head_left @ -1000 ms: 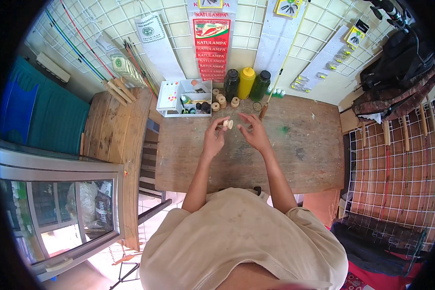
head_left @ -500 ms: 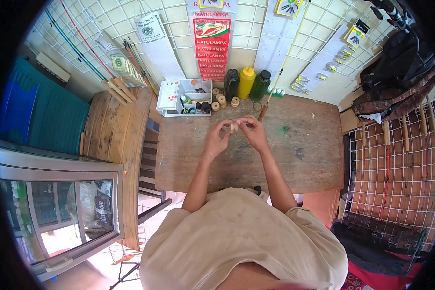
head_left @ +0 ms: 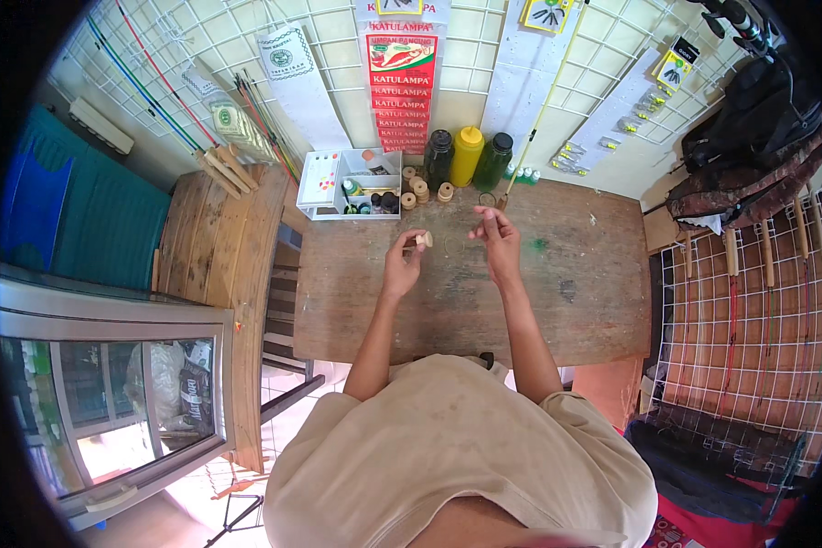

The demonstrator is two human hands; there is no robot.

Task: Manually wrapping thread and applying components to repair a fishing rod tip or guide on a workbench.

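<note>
Over the middle of the wooden table, my left hand point(head_left: 400, 267) grips a small pale wooden spool point(head_left: 424, 239) between thumb and fingers. My right hand point(head_left: 498, 245) is raised a short way to the right of it, thumb and forefinger pinched together. What it pinches is too fine to make out; a faint thin loop seems to show between the hands. Just beyond my right hand, a yellow fishing rod point(head_left: 532, 137) stands with its handle end on the table. Several similar wooden spools point(head_left: 420, 189) sit in a cluster beyond my left hand.
On the table point(head_left: 356, 301), a white organizer box point(head_left: 324, 215) with small bottles stands back left. A black bottle point(head_left: 437, 160), yellow bottle point(head_left: 467, 157) and green bottle point(head_left: 493, 163) line the back. A wire grid point(head_left: 338, 55) holds hanging packets. A glazed window frame point(head_left: 228, 365) juts in at left.
My hands were together at the spool and are now apart. The left has moved slightly left with the spool; the right has drawn away to the right.
</note>
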